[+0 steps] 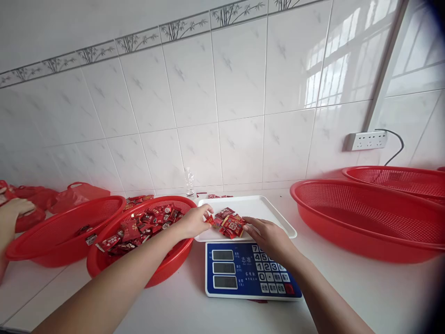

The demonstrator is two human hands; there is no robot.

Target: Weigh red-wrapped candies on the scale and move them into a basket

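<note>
Several red candy packets [232, 224] lie in a small pile on the white tray [274, 214] of a blue digital scale [247, 266]. My left hand [199, 221] is over the tray's left edge, fingers pinched on a small red packet [209, 220] beside the pile. From the right, my right hand [266, 233] touches the pile, its fingers on a red packet at the edge. Left of the scale, a red basket [170, 266] holds many red packets [153, 222]; my left forearm crosses over it.
Another red basket [66, 248] stands farther left, near a co-worker's hand [17, 208] and red bags [78, 197]. Large red baskets [365, 241] stand at the right. A clear bottle [189, 182] is by the wall, below a power strip [366, 141] at the right.
</note>
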